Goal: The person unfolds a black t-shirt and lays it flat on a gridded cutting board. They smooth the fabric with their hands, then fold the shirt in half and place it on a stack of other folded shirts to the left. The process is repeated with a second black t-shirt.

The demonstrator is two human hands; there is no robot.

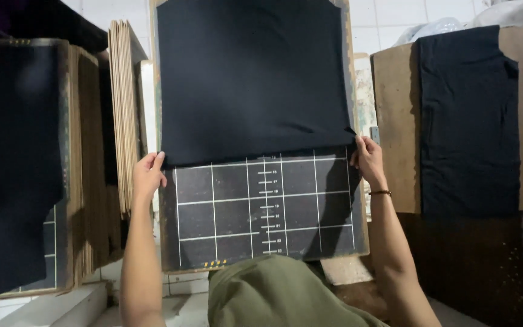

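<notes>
Pinching the bottom corners of the black cloth (252,79) with left hand (148,174) and right hand (367,158), stretching it over the gridded board (261,212) at frame centre. Looking soft, light and floppy, so probably gripping best at the hem corners.

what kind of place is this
Probably a small garment printing workshop. The left hand and right hand hold a black fabric panel on a gridded platen board; a stack of wooden boards stands at left, and another cloth-covered board at right.
</notes>
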